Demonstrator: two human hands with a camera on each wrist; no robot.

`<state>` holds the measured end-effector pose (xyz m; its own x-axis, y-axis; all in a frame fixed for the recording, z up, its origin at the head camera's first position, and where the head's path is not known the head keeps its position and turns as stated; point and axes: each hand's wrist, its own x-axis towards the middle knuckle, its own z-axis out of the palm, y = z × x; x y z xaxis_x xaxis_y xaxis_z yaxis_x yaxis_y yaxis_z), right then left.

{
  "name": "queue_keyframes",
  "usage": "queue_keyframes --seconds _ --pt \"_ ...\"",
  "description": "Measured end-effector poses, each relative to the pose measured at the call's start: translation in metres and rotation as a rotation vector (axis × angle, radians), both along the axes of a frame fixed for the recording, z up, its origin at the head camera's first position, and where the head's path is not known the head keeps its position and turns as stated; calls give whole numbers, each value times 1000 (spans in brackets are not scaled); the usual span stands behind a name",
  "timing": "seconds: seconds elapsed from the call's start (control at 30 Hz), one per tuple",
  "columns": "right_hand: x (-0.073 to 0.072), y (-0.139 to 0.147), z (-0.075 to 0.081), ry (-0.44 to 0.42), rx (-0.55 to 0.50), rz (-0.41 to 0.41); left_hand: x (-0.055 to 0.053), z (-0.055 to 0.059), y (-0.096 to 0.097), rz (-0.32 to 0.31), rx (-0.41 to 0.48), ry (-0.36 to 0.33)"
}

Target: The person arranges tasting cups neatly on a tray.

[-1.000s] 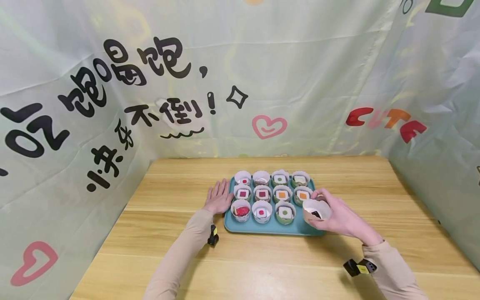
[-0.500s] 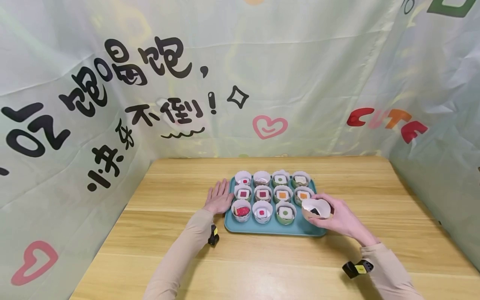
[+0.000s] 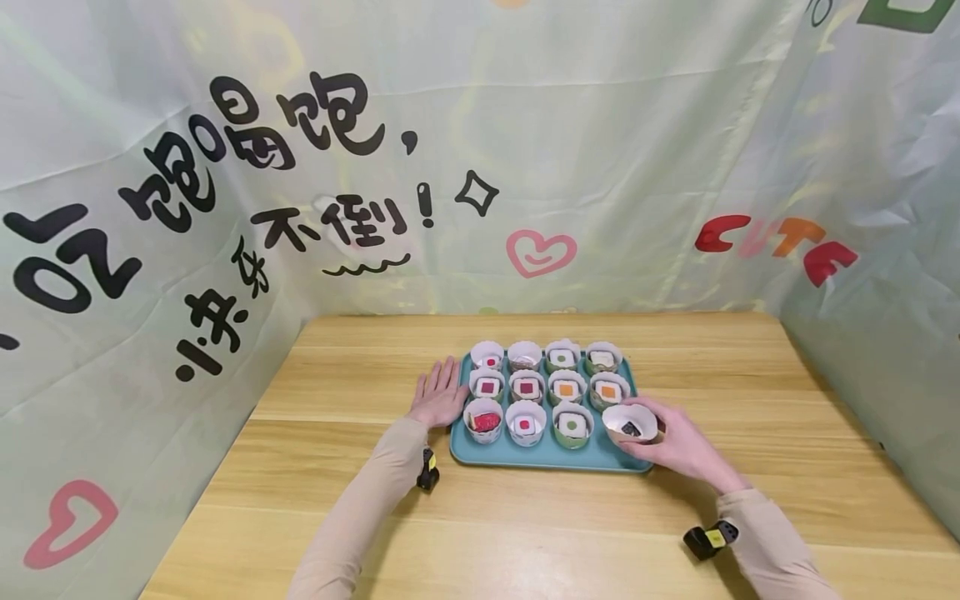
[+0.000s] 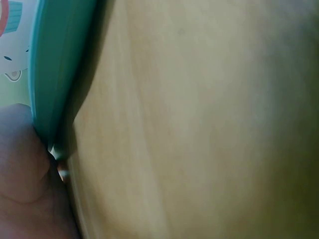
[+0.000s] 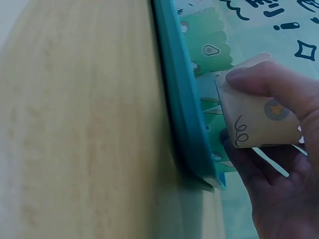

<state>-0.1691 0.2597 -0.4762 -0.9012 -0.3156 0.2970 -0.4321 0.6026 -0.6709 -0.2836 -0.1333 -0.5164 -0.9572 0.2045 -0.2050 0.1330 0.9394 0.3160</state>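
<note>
My right hand (image 3: 678, 437) grips a pale paper baking cup (image 3: 618, 433) over the front right corner of a teal tray (image 3: 517, 456). Inside that cup lies a small dark piece (image 3: 630, 428) whose kind I cannot tell. The right wrist view shows my thumb (image 5: 266, 82) on the side of the cup, with fingers below it; its bottom appears raised off the tray. At the tray's left edge my left hand (image 3: 437, 398) lies with straight fingers on the table, its thumb side against the rim.
Several paper cups stand in rows on the tray, among them a cup with a red piece (image 3: 484, 421) and one with a green-dotted white square (image 3: 572, 427). Beneath is a wooden table (image 3: 540, 533). A printed curtain (image 3: 615, 167) encloses its back and sides.
The cup in my right hand has tipped to a more upright stance and sunk slightly toward the tray. My left hand stays where it was.
</note>
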Motion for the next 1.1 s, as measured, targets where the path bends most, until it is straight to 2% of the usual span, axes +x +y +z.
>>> queue_keyframes --seconds 0.37,0.6,0.83,1.1 --pt "-3 -1 -10 -14 90 -45 -1 -2 0 6 6 -9" --pt "-5 -2 -13 -26 132 -43 -1 -1 0 2 6 -3" --pt "-6 -5 -12 -69 136 -39 -2 -2 -2 -2 -21 4" --pt "-3 0 -11 -94 130 -62 -3 -3 -2 -4 0 -8"
